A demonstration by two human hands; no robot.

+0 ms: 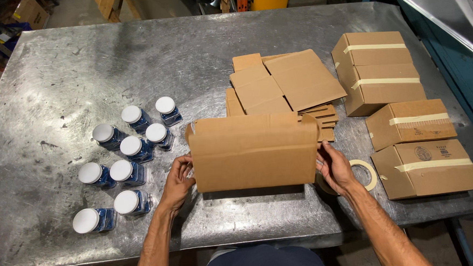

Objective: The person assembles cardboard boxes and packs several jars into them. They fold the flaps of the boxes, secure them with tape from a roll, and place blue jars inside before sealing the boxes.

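Cardboard box (253,151), left hand (177,180), right hand (335,168) flanking

Nine blue jars (131,146) with white lids clustered near the left edge of the metal table (55,77). Flat cardboard blanks (285,84) stacked at mid-table. Four taped boxes (384,71) along the right edge. Roll of tape (369,173) near the front edge.

1. The open carton (254,153) is plain brown cardboard.
2. The flat cartons (285,84) are the same brown.
3. The sealed boxes (379,71) are brown, each crossed by a cream tape stripe.
4. The tape roll (369,173) is cream.
5. The jars (124,149) are blue with white lids.
6. The bench (55,77) is scuffed, mottled grey metal.
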